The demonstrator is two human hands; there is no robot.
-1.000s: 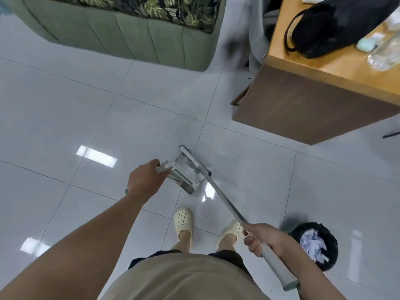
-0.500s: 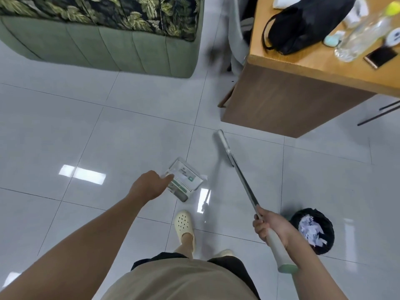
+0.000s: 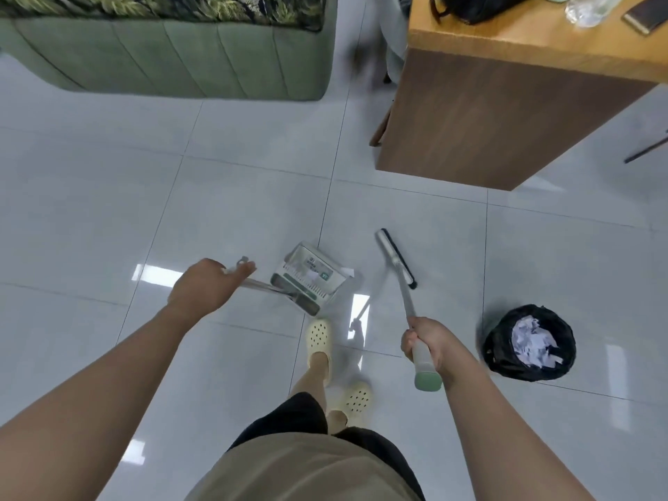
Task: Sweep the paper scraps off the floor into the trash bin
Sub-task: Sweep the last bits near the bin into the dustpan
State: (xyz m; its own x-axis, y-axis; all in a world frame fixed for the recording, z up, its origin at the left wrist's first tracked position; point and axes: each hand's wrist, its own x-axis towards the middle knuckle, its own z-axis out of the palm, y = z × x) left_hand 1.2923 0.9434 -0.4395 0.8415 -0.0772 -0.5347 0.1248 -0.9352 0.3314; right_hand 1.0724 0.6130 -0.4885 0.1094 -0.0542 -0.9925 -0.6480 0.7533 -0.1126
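Note:
My left hand (image 3: 206, 287) grips the thin metal handle of a grey and green dustpan (image 3: 309, 274), which hangs just above the floor in front of my feet. My right hand (image 3: 428, 343) grips the pale handle of a broom (image 3: 397, 258); its flat head with black bristles points away from me, to the right of the dustpan and apart from it. A black-lined trash bin (image 3: 529, 343) stands on the floor at my right, with white paper scraps (image 3: 535, 341) inside it. I see no scraps on the tiles.
A wooden desk (image 3: 506, 113) stands at the far right, with a black bag, a bottle and a phone on top. A green sofa (image 3: 173, 56) fills the far left. My feet in pale clogs (image 3: 320, 336) are between dustpan and bin.
The broom head has left the dustpan and swung to the right, then drawn back toward me. My left hand has kept hold of the dustpan. The view has shifted slightly.

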